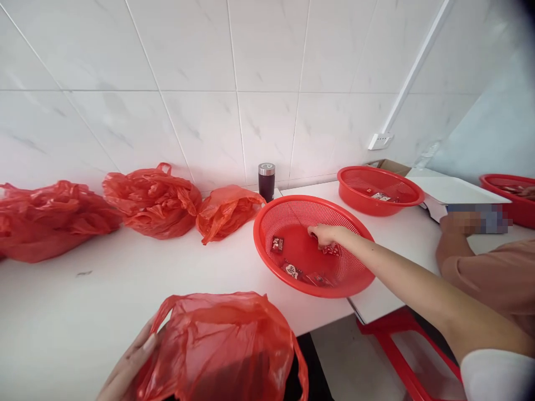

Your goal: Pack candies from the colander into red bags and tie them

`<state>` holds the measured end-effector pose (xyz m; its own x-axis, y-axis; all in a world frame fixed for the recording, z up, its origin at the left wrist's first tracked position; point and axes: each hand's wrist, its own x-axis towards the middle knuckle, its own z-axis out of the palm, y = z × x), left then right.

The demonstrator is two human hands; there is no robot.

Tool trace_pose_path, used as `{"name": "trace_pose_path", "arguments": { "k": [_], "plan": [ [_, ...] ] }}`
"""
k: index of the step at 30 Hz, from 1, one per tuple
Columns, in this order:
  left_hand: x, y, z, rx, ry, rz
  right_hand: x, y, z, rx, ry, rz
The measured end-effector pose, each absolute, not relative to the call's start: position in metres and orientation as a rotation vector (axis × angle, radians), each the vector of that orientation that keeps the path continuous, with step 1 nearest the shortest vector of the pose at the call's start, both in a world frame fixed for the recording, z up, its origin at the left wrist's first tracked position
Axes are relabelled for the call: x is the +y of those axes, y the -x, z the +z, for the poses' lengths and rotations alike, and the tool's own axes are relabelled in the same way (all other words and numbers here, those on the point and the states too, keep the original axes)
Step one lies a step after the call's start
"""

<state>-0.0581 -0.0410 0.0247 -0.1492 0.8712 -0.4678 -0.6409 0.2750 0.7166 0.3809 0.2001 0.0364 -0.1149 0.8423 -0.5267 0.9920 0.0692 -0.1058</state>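
My left hand (130, 363) is at the bottom edge, its fingers curled against the side of a crumpled red plastic bag (221, 348) that it holds at the table's near edge. My right hand (324, 234) reaches into a red mesh basket (267, 223) on the white table and is closed on a small red packet (331, 250). Several more small red packets lie loose on the basket's floor, such as the packet (277, 244) near its left side.
Three filled red plastic bags, one of them a bag (152, 200), line the tiled wall at the left. A dark jar (266, 181) stands behind the basket. A second red basket (380, 192) sits further right. Another person's arm (455, 234) rests on the table at the right.
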Motion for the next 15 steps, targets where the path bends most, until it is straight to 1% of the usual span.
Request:
{"name": "trace_pose_path", "arguments": {
  "k": [6,10,12,15],
  "plan": [
    [-0.038,0.037,0.030,1.045,-0.247,1.376,0.193,-0.388,0.039,2.013,-1.850,-0.666],
    [-0.037,0.028,0.038,0.943,-0.159,1.480,0.183,-0.391,0.040,2.063,-1.875,-0.652],
    [-0.036,0.024,0.043,0.892,-0.094,1.491,0.179,-0.391,0.048,2.133,-1.866,-0.676],
    [-0.034,0.020,0.047,0.863,-0.003,1.458,0.169,-0.374,0.074,2.302,-1.867,-0.695]
  ]
}}
